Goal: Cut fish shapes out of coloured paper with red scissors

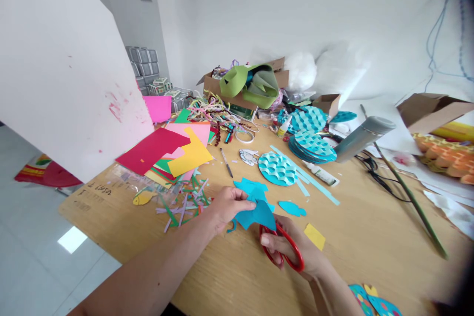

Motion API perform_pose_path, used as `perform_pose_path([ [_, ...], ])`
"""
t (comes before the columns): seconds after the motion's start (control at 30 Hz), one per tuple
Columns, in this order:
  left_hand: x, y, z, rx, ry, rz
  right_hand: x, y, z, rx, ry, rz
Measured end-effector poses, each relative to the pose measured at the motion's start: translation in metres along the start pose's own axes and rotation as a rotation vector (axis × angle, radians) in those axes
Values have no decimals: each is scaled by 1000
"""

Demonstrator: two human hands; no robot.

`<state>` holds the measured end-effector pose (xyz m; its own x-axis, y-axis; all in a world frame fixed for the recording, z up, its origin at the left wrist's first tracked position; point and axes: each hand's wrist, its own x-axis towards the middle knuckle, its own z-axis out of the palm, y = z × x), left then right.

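Observation:
Between thumb and fingers, my left hand (230, 207) pinches a blue piece of paper (255, 215) just above the table. My right hand (292, 244) grips red-handled scissors (296, 259), whose blades are hidden behind the paper's right edge. More blue paper scraps (252, 185) lie just beyond my left hand. To the right is a blue fish-shaped cutout (292, 208), and a yellow paper square (314, 236) rests beside my right hand. A round disc with pale blue paper scales (277, 169) lies farther back.
Red card (155, 150) and yellow card (192, 153) are piled at left, near thin paper strips (181, 210). A pen (226, 163), a glue tube (321, 174), stacked blue discs (311, 145), a grey bottle (365, 138) and a green stick (414, 210) lie across the table (370, 237).

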<state>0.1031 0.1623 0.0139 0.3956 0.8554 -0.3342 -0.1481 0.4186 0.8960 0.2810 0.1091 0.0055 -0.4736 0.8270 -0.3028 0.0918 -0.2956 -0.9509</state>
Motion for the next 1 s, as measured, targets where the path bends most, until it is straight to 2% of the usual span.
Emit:
perform_pose_path([
  [0.27,0,0,2,-44,19,-15,1,-6,7,51,80,-15],
  [1.0,0,1,3,-104,7,-51,-1,-10,11,20,103,-28],
])
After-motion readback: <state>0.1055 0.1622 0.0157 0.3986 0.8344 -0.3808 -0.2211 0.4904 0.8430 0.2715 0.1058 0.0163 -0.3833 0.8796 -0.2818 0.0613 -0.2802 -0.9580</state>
